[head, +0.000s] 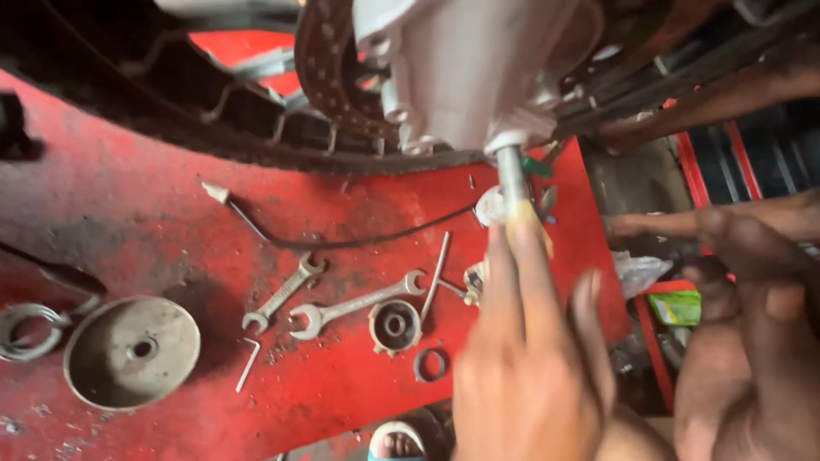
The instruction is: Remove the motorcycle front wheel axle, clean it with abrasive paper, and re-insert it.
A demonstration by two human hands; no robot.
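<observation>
A slim grey metal shaft (pixel 512 175) stands nearly upright, lower end pinched between the fingertips (pixel 523 224), top seated in the pale grey engine casing (pixel 465 68) directly above them.

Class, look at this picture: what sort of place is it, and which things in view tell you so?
Most likely a vehicle repair workshop. Two spanners and a metal drum lie on a grimy red platform, and a hand holds a tool up to a grey engine casing.

Left hand (pixel 521 376) fingers (pixel 528 256) on metal shaft (pixel 511 175) under grey housing (pixel 465 68)
</observation>
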